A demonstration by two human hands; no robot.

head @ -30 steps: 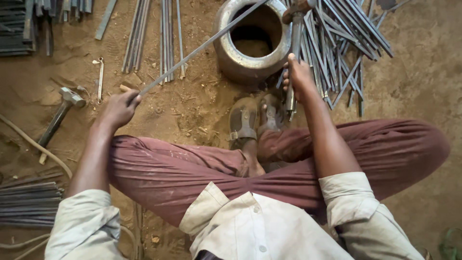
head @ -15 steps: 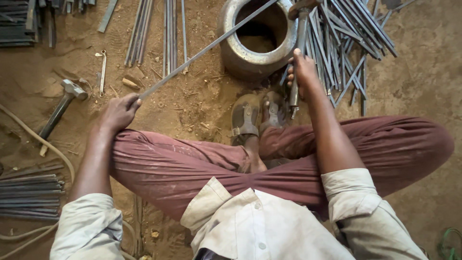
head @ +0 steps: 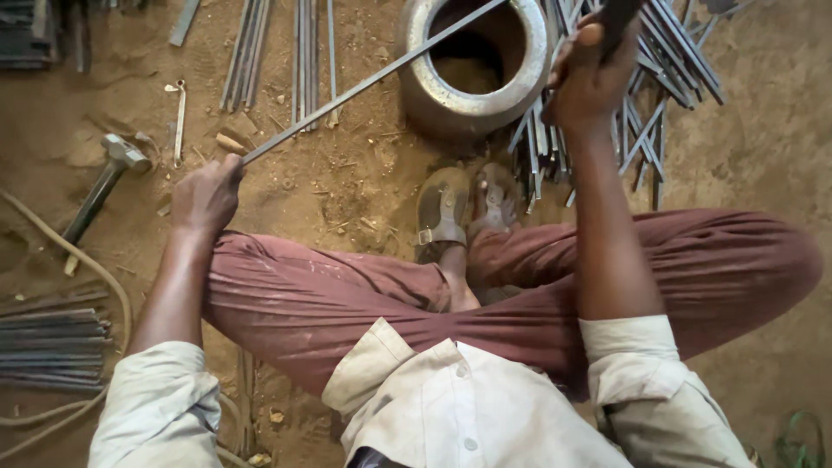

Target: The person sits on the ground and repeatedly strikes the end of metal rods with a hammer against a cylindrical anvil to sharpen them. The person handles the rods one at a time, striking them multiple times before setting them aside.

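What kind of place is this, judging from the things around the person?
Probably a small metalworking yard or smithy on bare ground: cut steel rods lie in heaps, a hammer rests on the dirt floor, and a heavy metal ring supports the rod being worked.

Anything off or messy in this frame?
Rods by the right hand lie crisscrossed in a loose heap, unlike the neat parallel bundles. The left hand holds a long rod across the metal ring.
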